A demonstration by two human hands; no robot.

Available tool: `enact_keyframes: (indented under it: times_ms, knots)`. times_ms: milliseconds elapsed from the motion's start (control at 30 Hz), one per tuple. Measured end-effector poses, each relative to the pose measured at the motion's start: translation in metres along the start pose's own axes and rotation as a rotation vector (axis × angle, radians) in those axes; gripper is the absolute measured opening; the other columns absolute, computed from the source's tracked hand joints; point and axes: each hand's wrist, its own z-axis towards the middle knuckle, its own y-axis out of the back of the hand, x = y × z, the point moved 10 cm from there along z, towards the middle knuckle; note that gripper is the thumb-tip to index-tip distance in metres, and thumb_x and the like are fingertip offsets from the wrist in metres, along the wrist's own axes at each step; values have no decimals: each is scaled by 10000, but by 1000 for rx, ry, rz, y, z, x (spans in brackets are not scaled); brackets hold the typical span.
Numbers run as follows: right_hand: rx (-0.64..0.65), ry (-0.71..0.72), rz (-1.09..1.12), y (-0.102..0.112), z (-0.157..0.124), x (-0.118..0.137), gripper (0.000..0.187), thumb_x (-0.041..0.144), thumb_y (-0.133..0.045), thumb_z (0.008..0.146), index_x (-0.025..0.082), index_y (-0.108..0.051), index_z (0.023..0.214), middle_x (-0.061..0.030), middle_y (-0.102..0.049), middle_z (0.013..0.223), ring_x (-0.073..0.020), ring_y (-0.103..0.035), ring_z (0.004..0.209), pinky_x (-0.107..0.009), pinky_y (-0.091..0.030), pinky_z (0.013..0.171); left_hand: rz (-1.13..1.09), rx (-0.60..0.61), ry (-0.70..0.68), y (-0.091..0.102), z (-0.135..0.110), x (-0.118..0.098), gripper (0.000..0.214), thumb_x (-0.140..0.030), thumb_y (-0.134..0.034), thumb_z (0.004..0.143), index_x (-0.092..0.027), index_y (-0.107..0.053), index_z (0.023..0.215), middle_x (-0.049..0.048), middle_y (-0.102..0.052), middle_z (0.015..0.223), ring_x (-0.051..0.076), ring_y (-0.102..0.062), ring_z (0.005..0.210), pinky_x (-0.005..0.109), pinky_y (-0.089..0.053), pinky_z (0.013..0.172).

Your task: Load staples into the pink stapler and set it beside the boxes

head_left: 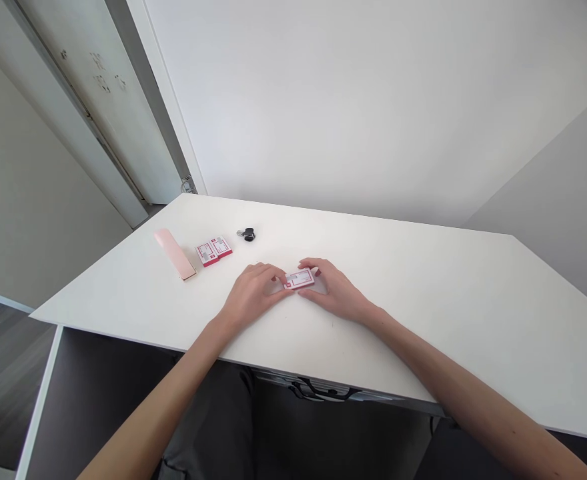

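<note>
A small red and white card deck [299,279] lies on the white table [423,287], held between both my hands. My left hand [254,291] curls its fingers round the deck's left end. My right hand [334,291] grips the right end, fingers bent over the top edge. Part of the deck is hidden under my fingers.
A red and white card box [213,251] lies to the left. Beside it rests a long pink flat object [174,253]. A small black object [247,233] sits farther back. A white wall rises behind the table, with a door frame at the left.
</note>
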Motion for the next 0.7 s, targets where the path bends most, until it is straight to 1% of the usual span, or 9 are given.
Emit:
enact_keyframes:
  times_ms: [100,200,267,367,500,567,600,700]
  knots:
    - [-109,-68,1,10,-1,-10,548,364,-653,980,310,-432,1478,-103,-580,1483,-273,-599,1309,-515,-534,1081,165,-157,106,20,-5,10,169,-424,-664,978,-256,-667,964,42,-770,1059,275,-682,996,455,-469,918]
    - [-186,-126,3,17,-2,-19,499,340,-614,988,301,-440,1455,-109,-593,1449,-268,-614,1271,-502,-554,1042,283,-244,168,34,-12,18,149,-403,-654,974,-259,-662,938,53,-769,1045,300,-680,1031,479,-462,947]
    - [-189,-139,5,18,-2,-20,463,328,-600,989,296,-460,1429,-106,-610,1419,-265,-627,1245,-498,-559,1030,368,-279,187,41,-17,24,156,-404,-642,978,-259,-664,925,64,-769,1031,323,-671,1079,502,-453,986]
    - [-154,-141,-14,15,-3,-19,424,319,-591,984,302,-490,1396,-97,-621,1395,-268,-633,1236,-494,-572,1002,483,-331,230,52,-23,35,188,-430,-619,984,-257,-678,937,96,-767,1048,356,-652,1118,542,-441,1022]
    - [-121,-132,-41,13,-3,-16,397,309,-578,984,300,-508,1374,-95,-614,1412,-277,-630,1252,-484,-585,966,579,-383,317,63,-28,49,219,-415,-570,993,-238,-697,968,143,-745,1111,404,-609,1154,583,-440,998]
    - [-114,-132,-47,12,-4,-16,387,308,-574,985,294,-515,1367,-97,-611,1418,-281,-634,1246,-478,-590,945,583,-396,316,65,-27,48,232,-362,-523,1003,-212,-700,986,175,-712,1201,418,-580,1204,587,-437,1008]
    - [-112,-135,-49,11,-4,-16,383,311,-573,986,294,-518,1365,-98,-611,1417,-283,-638,1238,-474,-593,929,565,-383,287,63,-25,45,239,-335,-500,1008,-203,-699,1004,183,-696,1250,415,-568,1231,582,-436,1022]
    - [-108,-140,-53,11,-4,-16,369,316,-571,989,295,-525,1355,-100,-614,1408,-287,-643,1225,-469,-596,908,460,-246,140,46,-17,33,252,-284,-452,1020,-211,-679,1101,154,-704,1295,376,-553,1295,547,-427,1079]
